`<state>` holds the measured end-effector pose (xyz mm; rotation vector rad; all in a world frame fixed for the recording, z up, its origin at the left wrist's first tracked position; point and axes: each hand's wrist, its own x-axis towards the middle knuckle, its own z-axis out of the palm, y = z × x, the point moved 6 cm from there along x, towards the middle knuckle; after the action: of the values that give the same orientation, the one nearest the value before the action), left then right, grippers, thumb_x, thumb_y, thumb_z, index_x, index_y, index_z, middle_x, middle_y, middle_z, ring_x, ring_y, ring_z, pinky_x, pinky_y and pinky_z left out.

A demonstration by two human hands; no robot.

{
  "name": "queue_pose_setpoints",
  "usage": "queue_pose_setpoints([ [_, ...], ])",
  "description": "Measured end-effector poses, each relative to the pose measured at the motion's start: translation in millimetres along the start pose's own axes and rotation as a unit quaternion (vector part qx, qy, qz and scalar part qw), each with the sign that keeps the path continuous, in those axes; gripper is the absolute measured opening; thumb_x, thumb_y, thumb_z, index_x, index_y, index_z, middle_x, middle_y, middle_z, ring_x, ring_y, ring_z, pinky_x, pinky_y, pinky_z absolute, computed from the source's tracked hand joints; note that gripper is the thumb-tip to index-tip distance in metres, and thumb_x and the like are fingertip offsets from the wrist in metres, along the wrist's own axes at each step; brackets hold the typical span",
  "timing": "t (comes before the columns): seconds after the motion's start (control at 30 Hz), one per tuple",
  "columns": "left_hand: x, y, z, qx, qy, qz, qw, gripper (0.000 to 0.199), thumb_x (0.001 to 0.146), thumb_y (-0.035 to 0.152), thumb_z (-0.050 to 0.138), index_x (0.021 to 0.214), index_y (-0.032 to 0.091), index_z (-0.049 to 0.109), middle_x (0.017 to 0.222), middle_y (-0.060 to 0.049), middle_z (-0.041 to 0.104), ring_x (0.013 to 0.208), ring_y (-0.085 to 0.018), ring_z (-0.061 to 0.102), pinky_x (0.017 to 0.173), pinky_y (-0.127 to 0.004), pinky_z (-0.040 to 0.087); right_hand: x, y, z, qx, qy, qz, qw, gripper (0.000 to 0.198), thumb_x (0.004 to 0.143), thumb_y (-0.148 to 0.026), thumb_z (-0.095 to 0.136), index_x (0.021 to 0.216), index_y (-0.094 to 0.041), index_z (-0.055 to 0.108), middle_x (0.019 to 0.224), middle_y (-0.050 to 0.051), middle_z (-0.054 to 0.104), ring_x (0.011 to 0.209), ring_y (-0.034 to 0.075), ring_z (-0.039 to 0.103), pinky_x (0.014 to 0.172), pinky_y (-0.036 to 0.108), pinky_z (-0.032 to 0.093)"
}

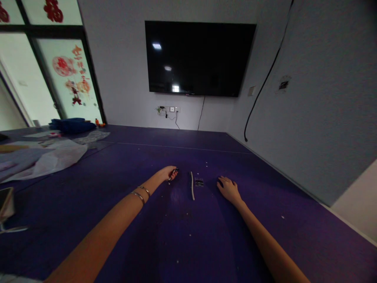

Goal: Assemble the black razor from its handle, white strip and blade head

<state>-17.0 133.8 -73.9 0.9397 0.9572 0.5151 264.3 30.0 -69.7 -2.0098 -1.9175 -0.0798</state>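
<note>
My left hand [171, 173], with two bracelets at the wrist, is closed around a small black-and-white object [174, 171] whose kind I cannot make out. A short white strip [192, 185], like a length of cable, lies on the purple surface [176, 224] between my hands. Just right of the strip is a small clear piece with dark parts [199, 182], too small to name. My right hand [229, 189] rests palm down on the surface beside it, fingers slightly apart and holding nothing visible.
White specks dot the surface. Crumpled translucent sheeting [55, 157] and a dark blue bundle [72, 125] lie at the left. A black cable [265, 78] hangs down the right wall. A television [200, 59] and sockets [172, 109] are on the far wall.
</note>
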Motion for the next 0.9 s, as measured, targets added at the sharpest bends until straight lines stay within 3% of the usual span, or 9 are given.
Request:
queue_pose_setpoints([
  [0.47,-3.6,-8.7,-6.1,-0.030,0.095,-0.043,0.994,0.025,0.087,0.025,0.044,0.064,0.015,0.043,0.041,0.007,0.036,0.027,-0.003,0.024,0.029,-0.013,0.018,1.2,2.1,3.1,0.002,0.005,0.000,1.000,0.044,0.086,-0.034,0.034,0.121,-0.015,0.053,0.131,0.012,0.048,0.124,0.025,0.037,0.100,0.049,0.021],
  [0.73,-7.4,-10.4,-6.3,-0.032,0.115,-0.046,0.992,0.032,0.090,0.024,0.037,0.059,0.015,0.042,0.039,0.006,0.036,0.026,-0.002,0.024,0.029,-0.013,0.017,0.3,1.5,1.3,0.006,0.007,-0.001,1.000,0.044,0.086,-0.035,0.034,0.121,-0.015,0.053,0.131,0.012,0.047,0.123,0.025,0.037,0.100,0.049,0.021],
  [0.9,-8.1,-10.1,-6.8,-0.028,0.111,-0.035,0.993,0.029,0.086,0.026,0.047,0.059,0.015,0.043,0.039,0.007,0.035,0.026,-0.002,0.024,0.029,-0.013,0.016,0.2,0.5,0.2,0.005,0.004,-0.004,1.000,0.045,0.086,-0.035,0.034,0.121,-0.014,0.053,0.131,0.011,0.048,0.123,0.025,0.037,0.100,0.049,0.021],
])
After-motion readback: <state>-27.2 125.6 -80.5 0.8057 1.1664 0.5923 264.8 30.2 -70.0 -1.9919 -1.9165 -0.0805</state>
